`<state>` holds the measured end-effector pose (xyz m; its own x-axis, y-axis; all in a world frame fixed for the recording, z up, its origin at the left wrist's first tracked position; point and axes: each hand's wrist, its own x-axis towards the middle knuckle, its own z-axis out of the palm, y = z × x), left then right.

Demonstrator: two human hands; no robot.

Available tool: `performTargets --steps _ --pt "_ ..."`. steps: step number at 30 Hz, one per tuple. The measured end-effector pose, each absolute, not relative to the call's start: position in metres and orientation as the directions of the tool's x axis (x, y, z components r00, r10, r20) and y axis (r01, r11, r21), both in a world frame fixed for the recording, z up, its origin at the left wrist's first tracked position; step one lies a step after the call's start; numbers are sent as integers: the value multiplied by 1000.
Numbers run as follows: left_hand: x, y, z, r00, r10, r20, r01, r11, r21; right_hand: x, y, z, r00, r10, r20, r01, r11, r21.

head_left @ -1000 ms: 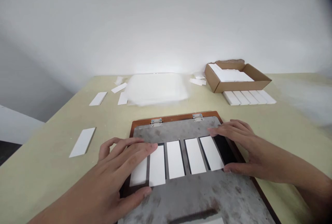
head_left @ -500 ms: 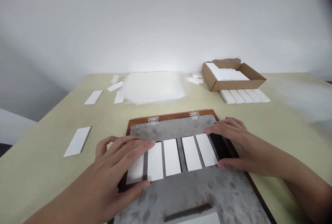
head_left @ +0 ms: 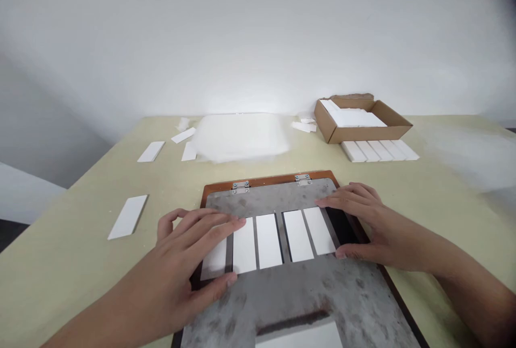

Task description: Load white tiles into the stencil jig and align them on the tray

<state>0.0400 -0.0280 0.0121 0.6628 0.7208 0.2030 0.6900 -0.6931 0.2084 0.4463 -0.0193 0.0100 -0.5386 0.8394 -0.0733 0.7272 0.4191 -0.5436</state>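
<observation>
A grey metal template plate (head_left: pixel 290 294) lies hinged on a brown wooden board (head_left: pixel 266 180) in front of me. Its slots hold several white rectangular strips (head_left: pixel 269 240) side by side. My left hand (head_left: pixel 189 254) lies flat with fingers spread over the leftmost strips, thumb on the plate's lower edge of the slot. My right hand (head_left: pixel 363 219) rests flat at the right end of the row, fingertips near the rightmost strip (head_left: pixel 319 231). Neither hand holds anything.
An open cardboard box (head_left: pixel 358 120) with white pieces stands at the back right, with a row of white blocks (head_left: pixel 379 150) before it. A white foam sheet (head_left: pixel 239 136) lies at the back middle. Loose white strips (head_left: pixel 129 216) lie on the yellowish table (head_left: pixel 80 251) to the left.
Both hands stay flat on the plate and strips in nearly the same places; the view shifted slightly. The strips have not visibly moved.
</observation>
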Motion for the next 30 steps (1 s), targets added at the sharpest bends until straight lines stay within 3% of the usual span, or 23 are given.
performTargets --steps 7,13,19,30 --pt "47 -35 16 761 607 230 593 -794 136 435 -27 12 -532 846 42 699 466 -543" --pt "60 -41 12 729 629 271 619 -774 132 404 -36 6 -538 816 212 624 554 -551" --pt "78 -25 11 752 630 192 615 -776 137 388 -37 -3 -572 795 204 648 590 -481" --pt "79 -18 8 745 646 168 614 -762 207 396 -36 0 -551 817 167 683 557 -472"
